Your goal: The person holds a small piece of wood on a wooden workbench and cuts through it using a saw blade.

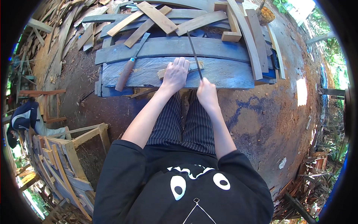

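On the near plank of the wooden bench [231, 76], my left hand [176, 74] presses down with bent fingers on a short light wooden piece [198, 66]. The hand covers the middle of that piece; its two ends show. My right hand [207, 92] is closed at the bench's near edge around a long thin dark metal tool [194, 52]. This tool points away from me and crosses the wooden piece at its right end. Its grip is hidden in the fist, and its exact kind cannot be made out. Left of my hands lies a chisel [126, 74] with a brown wooden handle.
Loose boards [156, 16] lie crisscross at the bench's far side, beside an angled wooden frame [232, 28]. Long curved slats [247, 41] lie along its right end. A wooden rack [74, 156] stands at lower left, near another person [30, 117]. Scrap wood piles up at far left.
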